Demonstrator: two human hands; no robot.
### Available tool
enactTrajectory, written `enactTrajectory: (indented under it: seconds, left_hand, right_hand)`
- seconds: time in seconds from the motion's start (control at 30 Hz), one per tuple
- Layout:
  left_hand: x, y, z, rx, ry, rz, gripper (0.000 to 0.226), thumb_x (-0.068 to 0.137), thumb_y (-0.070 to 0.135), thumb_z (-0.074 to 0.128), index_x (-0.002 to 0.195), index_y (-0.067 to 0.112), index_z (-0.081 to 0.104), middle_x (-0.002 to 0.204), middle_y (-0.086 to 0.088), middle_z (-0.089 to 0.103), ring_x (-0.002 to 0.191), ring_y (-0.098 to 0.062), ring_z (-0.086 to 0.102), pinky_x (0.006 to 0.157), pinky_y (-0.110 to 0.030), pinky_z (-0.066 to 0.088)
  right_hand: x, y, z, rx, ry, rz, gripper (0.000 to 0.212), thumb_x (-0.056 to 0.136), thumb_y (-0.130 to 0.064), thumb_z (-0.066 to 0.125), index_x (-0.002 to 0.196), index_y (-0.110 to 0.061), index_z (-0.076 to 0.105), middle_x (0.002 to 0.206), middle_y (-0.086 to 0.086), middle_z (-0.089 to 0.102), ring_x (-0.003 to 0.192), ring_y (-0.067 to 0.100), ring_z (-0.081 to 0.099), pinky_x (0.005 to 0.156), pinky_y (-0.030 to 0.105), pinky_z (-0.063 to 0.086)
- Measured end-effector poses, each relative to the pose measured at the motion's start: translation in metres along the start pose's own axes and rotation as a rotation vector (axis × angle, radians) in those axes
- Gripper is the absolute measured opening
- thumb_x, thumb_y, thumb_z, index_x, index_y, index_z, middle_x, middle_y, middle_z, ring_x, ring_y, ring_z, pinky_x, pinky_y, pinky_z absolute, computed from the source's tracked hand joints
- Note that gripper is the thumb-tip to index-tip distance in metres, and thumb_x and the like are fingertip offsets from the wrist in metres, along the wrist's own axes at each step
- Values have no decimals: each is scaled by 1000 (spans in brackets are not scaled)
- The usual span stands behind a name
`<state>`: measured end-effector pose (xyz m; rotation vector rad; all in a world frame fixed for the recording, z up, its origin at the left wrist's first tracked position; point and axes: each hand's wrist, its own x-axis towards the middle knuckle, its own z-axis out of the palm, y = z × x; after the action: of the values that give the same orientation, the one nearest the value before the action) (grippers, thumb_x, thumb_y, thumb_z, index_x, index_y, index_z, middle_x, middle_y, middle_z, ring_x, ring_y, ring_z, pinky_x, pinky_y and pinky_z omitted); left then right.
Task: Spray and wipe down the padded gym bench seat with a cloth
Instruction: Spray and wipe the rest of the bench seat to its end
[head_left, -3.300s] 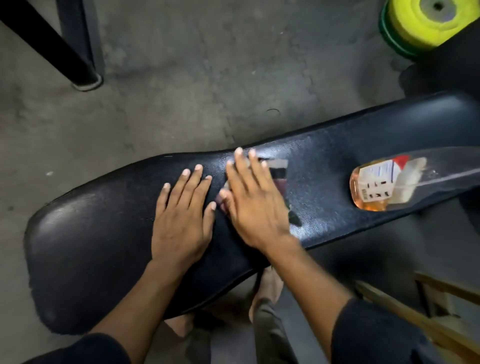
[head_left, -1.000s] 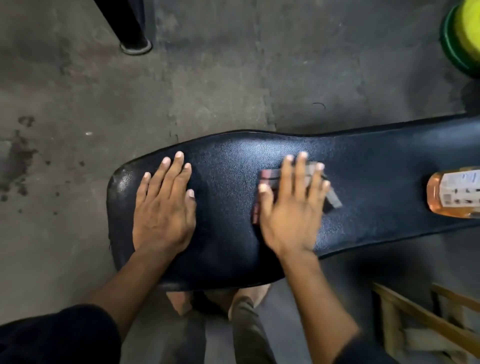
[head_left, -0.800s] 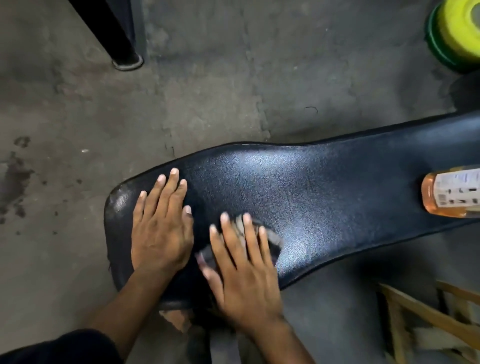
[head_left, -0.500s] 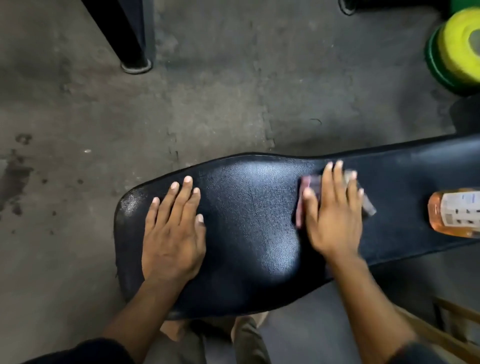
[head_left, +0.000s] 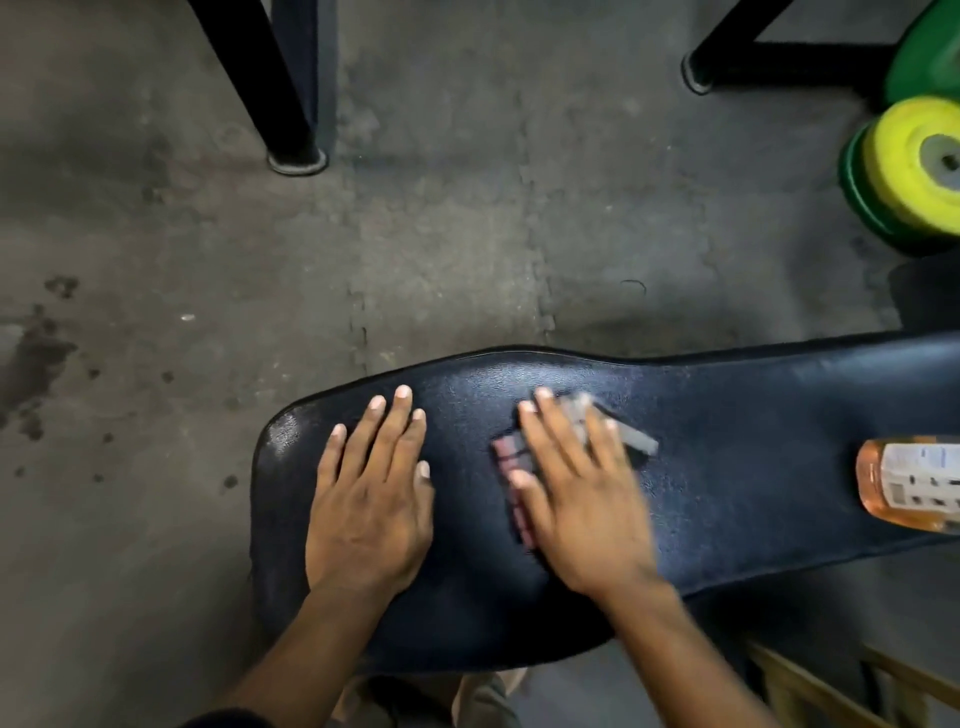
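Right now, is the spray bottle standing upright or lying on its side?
On its side. The spray bottle lies flat along the bench seat, its label facing up; its nozzle end is out of frame.

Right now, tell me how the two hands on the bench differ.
The left hand lies bare and sharp on the bench seat, near its rounded end; the right hand presses a folded cloth and is motion-blurred, nearer the spray bottle. Both rest palm-down with fingers extended.
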<state>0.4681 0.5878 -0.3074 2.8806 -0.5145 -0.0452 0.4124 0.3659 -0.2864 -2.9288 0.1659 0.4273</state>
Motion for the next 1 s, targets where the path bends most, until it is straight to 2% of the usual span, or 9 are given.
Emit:
enactTrajectory:
  seconds: [0.17,0.23,0.3,0.43,0.57,0.67,0.73,0.8,1.0]
  left_hand:
    - [0,-1,1,-1,11,3,56,107,32,40,161,18,45,177,3,31,164,-21,30,132,-53,25]
    - [-1,-2,1,2,15,0,56,107,32,39,161,18,45,177,3,31,164,-20,30,133,-52,25]
    - [-2,-1,2,-1,12,-2,56,108,32,38,162,18,44,178,3,30,164,-20,29,133,-52,24]
    - [-2,-3,0,-25,16,6,56,107,30,39,160,16,48,176,1,33,164,-20,30,133,-52,25]
    - [-2,-4,2,-58,26,10,55,107,29,40,160,18,47,177,2,32,164,-19,28,133,-51,24]
    - [-1,-3,2,-71,28,6,55,106,29,41,159,18,48,176,2,33,163,-20,31,132,-52,26]
    - [0,-3,0,-89,11,3,55,106,28,41,159,18,48,176,2,33,163,-20,30,132,-52,26]
    - [-2,-2,-2,-130,14,0,53,106,26,42,158,18,50,176,2,34,164,-18,30,133,-50,25]
    - [-34,-46,-6,-260,99,-249,55,107,25,43,162,22,44,177,4,30,165,-18,25,135,-49,17]
  right_hand:
    - [68,29,-24,67,85,394,67,113,-53,23,172,-22,29,180,4,30,166,42,21,136,56,16]
    - [108,1,-26,62,64,362,63,114,-52,24,167,-22,39,167,8,51,157,41,37,132,55,23]
    - [127,-38,-24,58,15,182,61,114,-52,25,165,-25,44,156,8,62,148,38,49,129,51,30]
    - [88,-77,-8,10,61,-80,61,114,-50,25,170,-27,35,173,0,41,163,33,30,134,50,22]
    - [11,-35,8,-28,15,-134,62,116,-47,26,174,-27,21,184,-4,13,171,31,12,137,54,16]
    - [7,-6,1,12,63,62,64,114,-46,28,174,-23,25,183,-1,16,169,37,19,135,58,19]
    - [39,-13,-8,63,130,275,64,115,-45,27,174,-20,24,183,2,18,167,42,19,136,57,16]
    - [75,-36,-14,103,147,340,64,116,-44,29,174,-19,21,183,3,17,167,44,16,136,57,12]
    - [49,-113,16,-44,94,-114,65,115,-46,23,174,-18,21,184,4,12,170,39,10,137,56,12]
